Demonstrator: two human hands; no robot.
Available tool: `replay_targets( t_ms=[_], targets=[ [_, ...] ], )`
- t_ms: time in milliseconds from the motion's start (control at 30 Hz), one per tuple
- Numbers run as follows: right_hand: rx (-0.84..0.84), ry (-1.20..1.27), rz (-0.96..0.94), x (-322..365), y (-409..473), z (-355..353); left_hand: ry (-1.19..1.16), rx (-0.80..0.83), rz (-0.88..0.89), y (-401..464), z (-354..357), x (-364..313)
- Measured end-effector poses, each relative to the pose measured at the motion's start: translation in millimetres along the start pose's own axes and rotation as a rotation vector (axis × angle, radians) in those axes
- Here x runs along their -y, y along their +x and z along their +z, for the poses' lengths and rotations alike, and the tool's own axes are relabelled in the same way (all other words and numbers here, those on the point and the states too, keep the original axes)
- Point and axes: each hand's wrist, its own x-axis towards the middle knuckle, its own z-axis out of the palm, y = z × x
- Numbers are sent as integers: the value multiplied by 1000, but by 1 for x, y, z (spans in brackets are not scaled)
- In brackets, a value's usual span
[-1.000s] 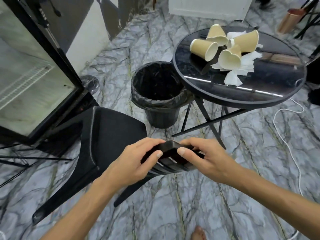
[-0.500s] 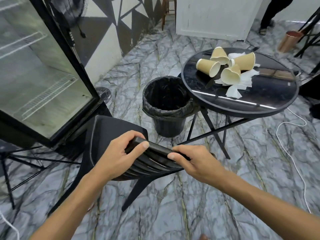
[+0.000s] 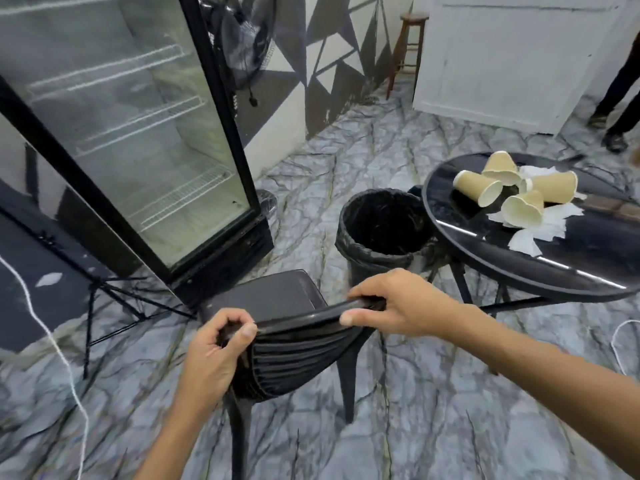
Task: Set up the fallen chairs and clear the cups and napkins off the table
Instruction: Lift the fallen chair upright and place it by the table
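A black plastic chair (image 3: 277,299) stands nearly upright in front of me, its ribbed backrest toward me. My left hand (image 3: 218,351) grips the left end of the backrest's top rail. My right hand (image 3: 398,303) grips the right end of the same rail. At the right a round black table (image 3: 561,268) carries several tan paper cups (image 3: 479,188) lying on their sides over crumpled white napkins (image 3: 540,230).
A black bin (image 3: 384,230) with a bag liner stands on the floor between chair and table. A glass-door fridge (image 3: 145,140) rises at the left. A black tripod stand (image 3: 104,306) and white cable (image 3: 65,368) lie lower left. A person's legs (image 3: 620,95) are far right.
Both hands have raised the chair by its backrest from lying tilted on the floor to almost upright. The view has lifted and the table has shifted right.
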Motion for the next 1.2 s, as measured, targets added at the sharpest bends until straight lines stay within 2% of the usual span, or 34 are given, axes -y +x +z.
replay_targets(
  t_ms=[100, 300, 467, 767, 867, 1133, 1200],
  targets=[
    [64, 82, -65, -20, 11, -11, -38, -96, -67, -37, -21, 23],
    [189, -47, -274, -43, 47, 7, -69, -278, -223, -109, -39, 64],
    [222, -72, -258, -61, 44, 9, -73, -350, -255, -122, -25, 72],
    [328, -70, -255, -84, 70, 0, -70, -247, -361, -116, -11, 49],
    [303, -8, -217, -95, 73, 6, -82, -284, -355, -112, -8, 42],
    [196, 74, -223, -97, 51, 18, 65, -205, -346, -106, -13, 30],
    [170, 96, -197, -97, 37, 16, 124, -142, -337, -104, -16, 28]
  ],
)
